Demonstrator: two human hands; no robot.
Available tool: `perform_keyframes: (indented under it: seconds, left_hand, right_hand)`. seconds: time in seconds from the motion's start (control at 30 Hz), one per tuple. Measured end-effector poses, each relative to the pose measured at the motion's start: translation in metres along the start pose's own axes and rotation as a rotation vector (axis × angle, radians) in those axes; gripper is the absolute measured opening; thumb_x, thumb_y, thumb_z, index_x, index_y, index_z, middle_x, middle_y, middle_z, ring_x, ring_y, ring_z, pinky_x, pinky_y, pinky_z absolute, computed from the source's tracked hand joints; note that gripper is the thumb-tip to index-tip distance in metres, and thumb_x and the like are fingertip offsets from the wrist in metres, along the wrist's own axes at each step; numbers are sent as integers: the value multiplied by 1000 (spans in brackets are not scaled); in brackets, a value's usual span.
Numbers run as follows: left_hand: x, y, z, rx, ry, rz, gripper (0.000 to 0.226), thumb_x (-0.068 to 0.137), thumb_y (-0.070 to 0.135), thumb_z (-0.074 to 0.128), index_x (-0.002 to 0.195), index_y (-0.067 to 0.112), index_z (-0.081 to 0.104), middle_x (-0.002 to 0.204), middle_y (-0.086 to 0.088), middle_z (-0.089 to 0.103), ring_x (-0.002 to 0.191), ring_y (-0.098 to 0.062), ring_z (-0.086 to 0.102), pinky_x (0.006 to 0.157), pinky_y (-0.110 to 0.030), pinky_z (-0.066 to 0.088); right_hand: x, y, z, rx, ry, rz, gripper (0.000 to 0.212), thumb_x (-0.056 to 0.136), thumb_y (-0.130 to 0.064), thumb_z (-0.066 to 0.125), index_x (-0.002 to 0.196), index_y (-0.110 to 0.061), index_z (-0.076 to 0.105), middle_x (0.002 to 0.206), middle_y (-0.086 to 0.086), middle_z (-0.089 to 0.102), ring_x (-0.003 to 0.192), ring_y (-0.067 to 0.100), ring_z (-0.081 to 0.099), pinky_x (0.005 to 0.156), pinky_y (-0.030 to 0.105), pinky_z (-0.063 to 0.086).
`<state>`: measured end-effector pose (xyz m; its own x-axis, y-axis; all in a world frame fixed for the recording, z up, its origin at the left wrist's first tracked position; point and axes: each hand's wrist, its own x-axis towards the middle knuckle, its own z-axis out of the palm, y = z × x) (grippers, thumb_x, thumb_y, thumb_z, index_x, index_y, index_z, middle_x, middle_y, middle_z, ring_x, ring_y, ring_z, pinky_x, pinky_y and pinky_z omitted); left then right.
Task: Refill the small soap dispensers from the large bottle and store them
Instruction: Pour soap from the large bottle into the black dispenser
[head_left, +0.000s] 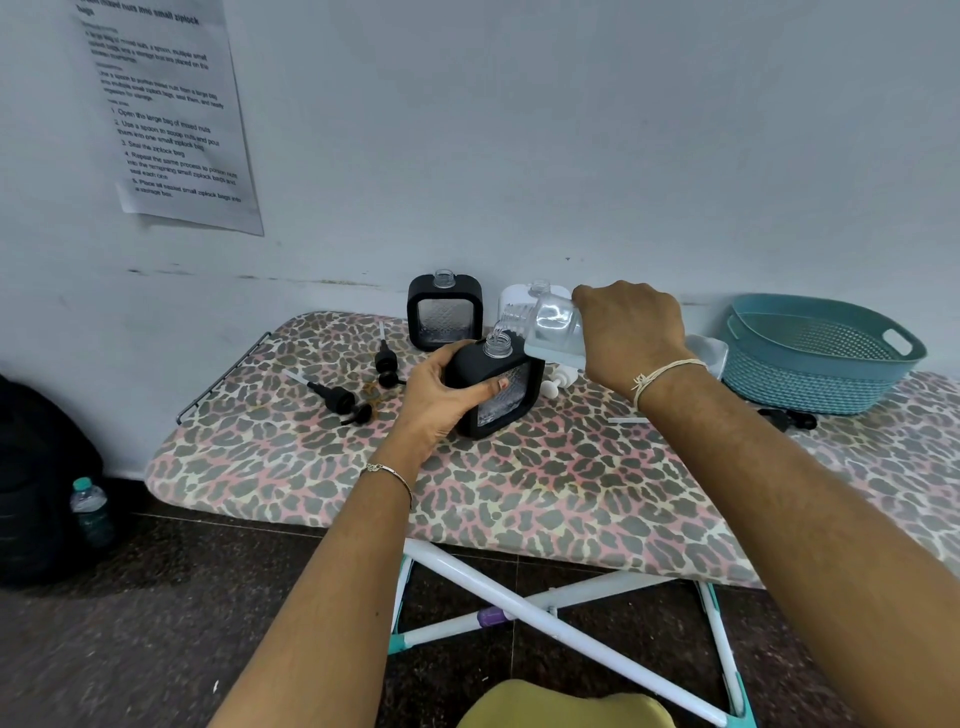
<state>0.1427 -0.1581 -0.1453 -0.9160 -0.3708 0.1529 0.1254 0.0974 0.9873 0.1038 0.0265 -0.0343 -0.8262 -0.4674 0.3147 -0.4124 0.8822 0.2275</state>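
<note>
Soap dispenser (498, 387), black-framed and with its pump removed, is gripped by the fingers (485, 389) of the left hand (441, 389). The thumb is laid across its patterned front and the rest are curled round its side, apparently so that the open neck is held steady. The fingers (597, 304) of the right hand (631, 332) are wrapped round the base of the large clear bottle (553, 325), which is tipped neck-down just above the dispenser. A thin run of clear liquid (497, 328) is seen passing from one mouth to the other. The dispenser is stood, slightly tilted, near the middle of the leopard-print ironing board (519, 493).

Behind it, a second black dispenser (445, 312) and a white dispenser (511, 301), both uncapped, are lined up against the wall, presumably awaiting their turn. Black pump heads (337, 397) are laid to the left and a white pump (558, 382) just to the right, clear of the pour. A teal basket (821, 358) is set at the far right, seemingly for storage.
</note>
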Motion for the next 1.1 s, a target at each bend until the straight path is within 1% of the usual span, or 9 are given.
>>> perform_keyframes:
  seconds: [0.17,0.27,0.37,0.47,0.53,0.67,0.9,1.0,1.1]
  left_hand:
    - [0,0,0,-7,5,-10,54,68,8,85,115,22,61,110,2,68,106,-11,64,90,-28,55]
    - [0,0,0,-3,6,-9,55,68,8,85,115,21,61,109,4,68,105,-11,64,91,-28,55]
    - [0,0,0,1,13,-6,55,68,8,85,116,20,61,107,6,68,103,-9,64,90,-26,54]
    - [0,0,0,9,20,-8,56,68,8,84,118,19,60,106,9,67,101,-5,64,90,-25,54]
    - [1,0,0,28,21,0,57,68,10,85,120,17,61,107,8,67,102,-6,64,90,-26,54]
    - [0,-1,0,62,21,10,57,68,11,85,119,19,61,107,8,67,103,-6,64,92,-26,53]
    - [-1,2,1,51,16,-3,60,68,10,85,122,16,60,108,8,66,100,-1,62,91,-24,53]
    - [-1,1,1,48,17,-4,62,68,11,85,125,15,59,110,6,66,102,-4,63,90,-22,53]
    - [0,0,0,44,22,-8,63,68,11,85,124,15,59,112,4,66,106,-9,63,92,-27,53]
  right_hand:
    - [-1,0,0,4,3,3,37,82,-8,62,117,-15,54,85,4,53,91,28,61,66,32,42]
    - [-1,0,0,3,3,3,37,82,-8,62,118,-15,54,87,4,56,91,27,61,66,32,42]
    - [-1,0,1,-17,-3,0,38,82,-8,61,118,-15,54,83,3,51,90,26,61,66,31,43]
    - [-4,2,8,-9,-9,-8,39,81,-7,61,119,-15,54,93,6,60,91,27,61,69,33,47]
    - [-5,5,12,10,-5,4,39,81,-10,63,118,-15,54,96,6,62,91,27,61,68,32,45]
    - [-4,8,15,28,-11,28,41,78,-10,64,118,-17,55,96,5,63,91,27,60,65,30,40]
    - [-3,7,13,11,-25,21,39,79,-8,61,117,-16,56,96,6,62,92,28,60,65,30,42]
    - [-4,6,11,0,-34,14,38,80,-8,60,117,-16,56,98,6,62,93,28,60,66,31,43]
    - [-4,5,9,-9,-49,8,38,81,-7,58,118,-15,56,100,7,62,95,29,60,68,32,45]
